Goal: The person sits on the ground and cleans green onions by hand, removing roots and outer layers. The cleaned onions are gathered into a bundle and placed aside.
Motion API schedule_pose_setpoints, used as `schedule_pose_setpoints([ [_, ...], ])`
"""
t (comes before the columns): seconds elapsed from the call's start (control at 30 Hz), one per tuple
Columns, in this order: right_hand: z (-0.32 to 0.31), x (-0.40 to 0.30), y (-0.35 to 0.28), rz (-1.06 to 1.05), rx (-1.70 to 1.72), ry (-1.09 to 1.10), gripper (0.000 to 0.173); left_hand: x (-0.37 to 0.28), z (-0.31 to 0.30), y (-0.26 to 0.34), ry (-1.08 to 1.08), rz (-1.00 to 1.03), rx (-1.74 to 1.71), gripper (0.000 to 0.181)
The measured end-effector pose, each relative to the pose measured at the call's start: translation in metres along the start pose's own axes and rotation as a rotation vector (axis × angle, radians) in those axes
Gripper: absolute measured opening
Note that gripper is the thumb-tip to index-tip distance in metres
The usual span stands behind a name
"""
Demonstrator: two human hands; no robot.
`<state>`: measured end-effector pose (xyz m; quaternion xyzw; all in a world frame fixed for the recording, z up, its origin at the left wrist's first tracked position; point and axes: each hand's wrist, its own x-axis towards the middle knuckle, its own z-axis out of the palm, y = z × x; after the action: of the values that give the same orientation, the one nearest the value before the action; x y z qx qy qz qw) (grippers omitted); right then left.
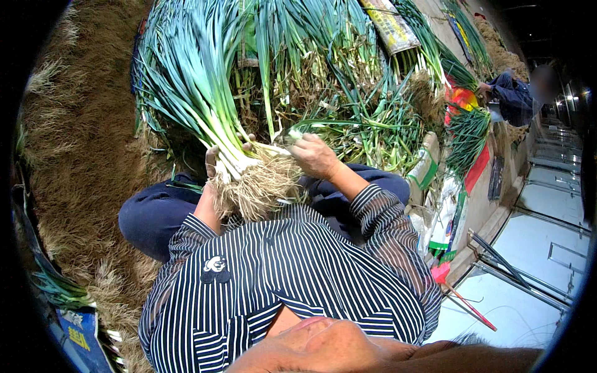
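Note:
My left hand point(211, 161) holds a thick bunch of leek-like green stalks point(219, 119) from beneath, its fingers showing on both sides of the pale stems. The long leaves fan away from me, and a tangle of dry, fibrous roots point(256, 186) hangs towards my chest. Just right of the bunch, my right hand point(311, 154) has its fingers closed on a pale, blurred piece with a green leaf point(336, 122) trailing from it. One white stalk point(270, 148) sticks out sideways from the bunch to the right fingers. Both hands are above my lap.
More stalks point(303, 28) are heaped ahead, with loose leaf trimmings point(373, 140) beside my right knee. A wide bed of roots point(84, 140) lies at left. Stalks lie beneath a printed sack point(392, 28). At far right, another person point(513, 98) handles stalks near a red broom point(466, 298).

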<state>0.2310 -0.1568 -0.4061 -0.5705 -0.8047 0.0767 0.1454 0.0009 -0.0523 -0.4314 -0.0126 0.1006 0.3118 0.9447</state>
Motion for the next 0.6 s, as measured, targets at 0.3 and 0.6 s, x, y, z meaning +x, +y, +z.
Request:
schedule_pose_setpoints([
  [0.3, -0.039, -0.188, 0.163, 1.173, -0.291, -0.662, 0.023, -0.002, -0.010, 0.007, -0.008, 0.001, -0.029, 0.066],
  [0.6, -0.024, 0.017, 0.001, 0.773, 0.918, -0.286, 0.040, -0.011, -0.007, 0.008, 0.028, -0.011, 0.003, 0.067],
])
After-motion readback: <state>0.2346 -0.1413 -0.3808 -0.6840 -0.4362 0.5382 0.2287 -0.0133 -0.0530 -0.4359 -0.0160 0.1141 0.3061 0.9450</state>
